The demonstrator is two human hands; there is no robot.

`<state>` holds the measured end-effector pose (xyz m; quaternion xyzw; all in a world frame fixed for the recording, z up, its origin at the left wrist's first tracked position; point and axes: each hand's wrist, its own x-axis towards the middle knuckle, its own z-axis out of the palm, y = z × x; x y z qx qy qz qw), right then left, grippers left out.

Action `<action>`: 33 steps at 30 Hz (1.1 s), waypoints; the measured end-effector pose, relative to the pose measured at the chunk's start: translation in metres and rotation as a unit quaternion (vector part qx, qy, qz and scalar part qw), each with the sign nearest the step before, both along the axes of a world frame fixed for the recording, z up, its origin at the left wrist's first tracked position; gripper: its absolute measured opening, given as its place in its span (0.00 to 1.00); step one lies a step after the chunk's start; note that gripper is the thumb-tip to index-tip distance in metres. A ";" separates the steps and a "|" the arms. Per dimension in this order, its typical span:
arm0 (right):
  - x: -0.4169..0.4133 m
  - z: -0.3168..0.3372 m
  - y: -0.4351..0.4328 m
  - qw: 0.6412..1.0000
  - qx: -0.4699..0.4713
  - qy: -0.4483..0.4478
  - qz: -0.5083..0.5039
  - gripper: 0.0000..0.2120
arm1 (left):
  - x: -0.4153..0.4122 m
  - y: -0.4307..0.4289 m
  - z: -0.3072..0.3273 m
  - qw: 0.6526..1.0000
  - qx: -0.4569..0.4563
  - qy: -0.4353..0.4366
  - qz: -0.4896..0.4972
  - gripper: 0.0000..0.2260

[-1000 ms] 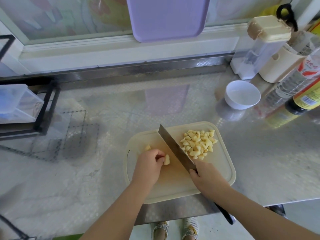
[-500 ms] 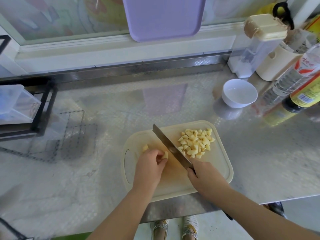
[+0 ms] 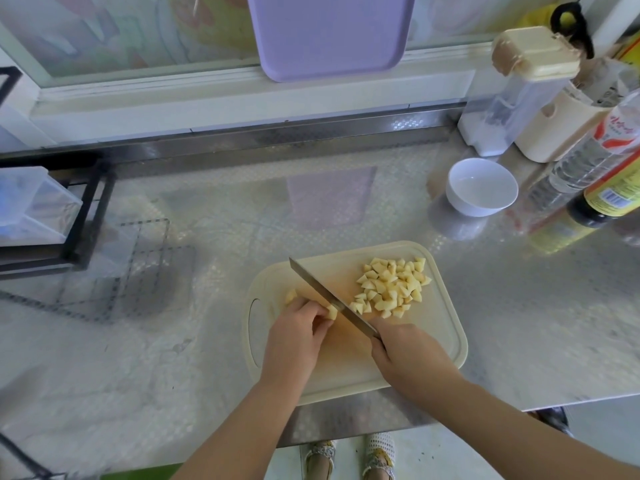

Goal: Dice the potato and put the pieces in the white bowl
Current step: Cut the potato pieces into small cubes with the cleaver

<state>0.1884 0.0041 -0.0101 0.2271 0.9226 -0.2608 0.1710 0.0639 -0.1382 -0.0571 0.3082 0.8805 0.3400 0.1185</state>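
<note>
Knife (image 3: 323, 296) now touches left hand's (image 3: 294, 337) potato piece (image 3: 331, 312).

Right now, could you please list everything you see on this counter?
cutting board: one, cream, near edge of counter
diced potato: one pile, yellow, board's right
uncut potato: two bits showing, yellow, by left fingers
knife: one, steel, across board
white bowl: one, white, beyond board, right
tray: one, purple, back centre
container: one, clear, cream lid, far right
bottles: two, clear and dark, right edge
rack: one, black, left
left hand: holds uncut potato
right hand: grips knife
</note>
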 end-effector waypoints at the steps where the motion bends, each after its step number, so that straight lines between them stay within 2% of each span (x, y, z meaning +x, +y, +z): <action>1: 0.001 0.000 -0.001 1.000 0.000 -0.002 0.002 0.08 | 0.000 0.000 0.000 1.000 0.000 0.001 0.000 0.03; 18: -0.013 -0.004 -0.008 0.998 0.012 -0.064 0.018 0.07 | -0.001 0.000 -0.005 1.000 0.007 -0.007 0.000 0.04; 25: -0.008 -0.011 0.003 0.997 -0.016 -0.032 -0.073 0.06 | -0.003 -0.003 -0.002 0.999 0.021 -0.020 -0.019 0.03; 33: -0.001 -0.001 0.012 1.000 0.004 -0.009 -0.007 0.10 | -0.006 -0.005 -0.001 0.999 0.025 -0.003 -0.030 0.04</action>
